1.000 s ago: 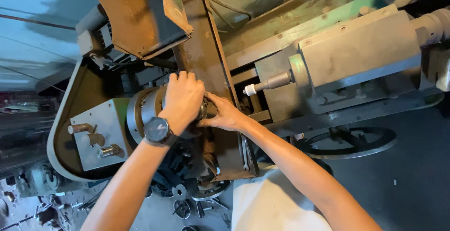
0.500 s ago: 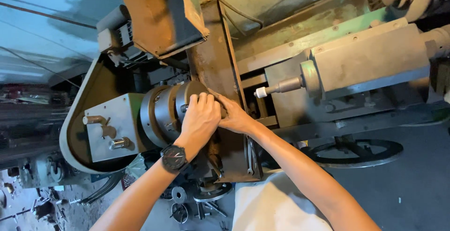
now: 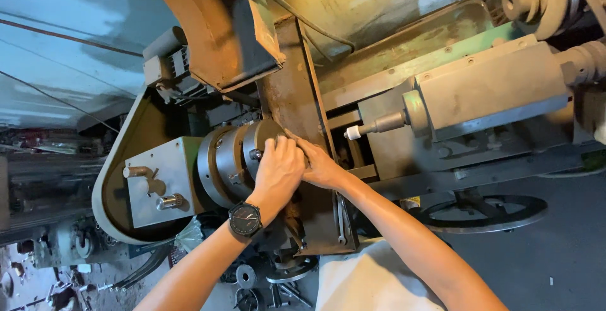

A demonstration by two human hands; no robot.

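Since the earlier frames both hands sit lower and further right in view, and more of the round chuck's [image 3: 237, 159] side has come clear to their left. The left hand [image 3: 278, 169], with a black wristwatch [image 3: 245, 219] on its wrist, lies curled over the right-hand face of the chuck, fingers bent down onto it; what it grips beneath the palm is hidden. The right hand [image 3: 320, 166] comes in from the right and presses against the same spot, just beside and partly under the left hand; whether it is closed on anything I cannot tell. The chuck sits on the grey headstock box [image 3: 158, 185], which carries two short metal levers on its front. To the right, well apart from the hands, the tailstock [image 3: 492, 93] points its white-tipped centre [image 3: 353, 132] toward them. A rusty brown guard [image 3: 208, 27] hangs above. No labels or signs can be made out on the machine.
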